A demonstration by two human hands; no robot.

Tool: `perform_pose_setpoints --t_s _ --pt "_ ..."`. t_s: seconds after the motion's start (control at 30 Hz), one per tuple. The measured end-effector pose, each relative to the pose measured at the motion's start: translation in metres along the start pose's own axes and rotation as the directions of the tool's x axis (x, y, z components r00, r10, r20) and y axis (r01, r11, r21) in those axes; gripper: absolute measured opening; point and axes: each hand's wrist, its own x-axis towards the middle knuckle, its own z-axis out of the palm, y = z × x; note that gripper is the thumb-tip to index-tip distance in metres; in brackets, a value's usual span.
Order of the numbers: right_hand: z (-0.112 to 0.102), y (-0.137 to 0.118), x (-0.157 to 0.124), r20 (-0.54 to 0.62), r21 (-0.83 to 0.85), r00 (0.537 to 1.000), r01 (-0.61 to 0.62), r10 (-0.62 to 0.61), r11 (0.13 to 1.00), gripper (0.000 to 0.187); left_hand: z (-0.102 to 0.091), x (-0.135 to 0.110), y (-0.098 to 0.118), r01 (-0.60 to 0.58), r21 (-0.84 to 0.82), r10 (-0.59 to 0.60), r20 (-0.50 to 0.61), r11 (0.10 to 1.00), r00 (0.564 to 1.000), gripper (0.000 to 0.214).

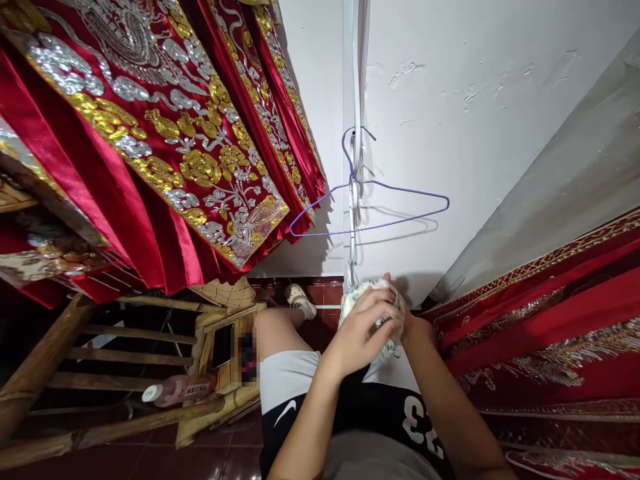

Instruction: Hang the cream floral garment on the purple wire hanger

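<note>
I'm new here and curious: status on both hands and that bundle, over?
Left hand gripping patterned bundle. Right hand at its right side, grip partly hidden. Purple hanger hangs ahead, apart from both hands.

white wall (450, 147), surface chipped | red-brown tiled floor (200, 460), glossy | slatted wooden furniture (125, 425), left

You wear grey cloth (380, 457) at your waist, black fabric (350, 413) bearing a white swoosh (285, 413) and white numerals (414, 420), pale grey shorts legs (286, 380), and a white clog (296, 295).
</note>
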Motion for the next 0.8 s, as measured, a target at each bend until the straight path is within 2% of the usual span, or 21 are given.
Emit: perform_pose_setpoints --t_s 0.07,0.13,0.2,0.27,0.33,0.4,0.43,0.5,0.57,0.6,0.67,0.73,0.8 --pt "0.004 -0.012 -0.002 0.099 0.082 0.994 -0.047 0.039 0.996 0.093 -0.016 0.003 -0.007 0.013 0.101 -0.001 -0.120 0.995 0.993 0.024" --pt "0.005 -0.025 -0.004 0.233 0.114 0.969 -0.109 0.081 0.987 0.083 -0.033 0.007 -0.020 0.080 0.088 -0.068 -0.137 0.993 0.988 0.044" --pt "0.001 -0.042 -0.007 0.313 0.071 0.942 -0.149 0.120 0.986 0.058 -0.047 0.010 -0.037 0.171 -0.002 -0.171 0.020 0.985 0.985 0.054" --pt "-0.006 -0.063 -0.011 0.283 -0.017 0.952 -0.118 0.118 0.993 0.036 -0.055 0.011 -0.053 0.266 -0.032 -0.249 0.258 0.964 0.934 0.065" --pt "-0.016 -0.088 -0.015 0.180 -0.168 0.983 0.002 0.029 0.986 0.020 -0.059 0.007 -0.064 0.344 0.019 -0.319 0.432 0.939 0.844 0.070" --pt "-0.026 -0.112 -0.013 0.070 -0.351 0.990 0.143 -0.126 0.925 0.013 -0.064 0.000 -0.067 0.404 0.072 -0.382 0.505 0.912 0.774 0.067" --pt "-0.031 -0.121 -0.009 0.012 -0.438 0.977 0.197 -0.213 0.877 0.012 -0.069 -0.003 -0.065 0.424 0.099 -0.410 0.519 0.900 0.750 0.063" --pt "-0.042 -0.130 0.007 -0.115 -0.575 0.916 0.254 -0.384 0.778 0.021 -0.084 -0.005 -0.058 0.421 0.198 -0.461 0.500 0.885 0.734 0.055" --pt "-0.051 -0.125 0.033 -0.237 -0.668 0.818 0.254 -0.523 0.700 0.045 -0.104 -0.001 -0.050 0.381 0.365 -0.516 0.428 0.850 0.742 0.048" --pt "-0.056 -0.119 0.047 -0.282 -0.683 0.785 0.240 -0.552 0.690 0.054 -0.114 0.004 -0.047 0.363 0.463 -0.551 0.378 0.809 0.744 0.045" --pt "-0.064 -0.104 0.073 -0.300 -0.668 0.800 0.213 -0.520 0.713 0.057 -0.133 0.017 -0.043 0.347 0.671 -0.654 0.274 0.656 0.705 0.044" --pt "-0.069 -0.090 0.091 -0.275 -0.651 0.835 0.202 -0.476 0.732 0.046 -0.146 0.030 -0.043 0.330 0.841 -0.756 0.133 0.428 0.641 0.042" --pt "-0.073 -0.082 0.097 -0.278 -0.660 0.831 0.199 -0.481 0.725 0.035 -0.154 0.039 -0.046 0.320 0.918 -0.783 -0.018 0.234 0.621 0.039"
